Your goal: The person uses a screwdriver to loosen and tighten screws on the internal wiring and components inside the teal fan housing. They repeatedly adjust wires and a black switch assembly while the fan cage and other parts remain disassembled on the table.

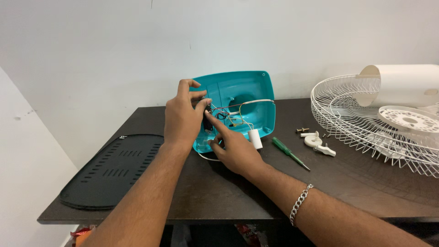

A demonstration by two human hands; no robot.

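A teal plastic fan base shell stands tilted on its edge on the dark table, its open inside facing me. Coloured wires and a white cylindrical capacitor hang inside it. My left hand grips the shell's left edge, thumb and fingers around a small black switch part. My right hand, with a chain bracelet on the wrist, reaches in from below, its index finger touching that black part.
A green-handled screwdriver lies right of the shell, with screws and small white plastic parts beyond it. A white wire fan guard and white motor housing fill the right side. A black slotted cover lies at left.
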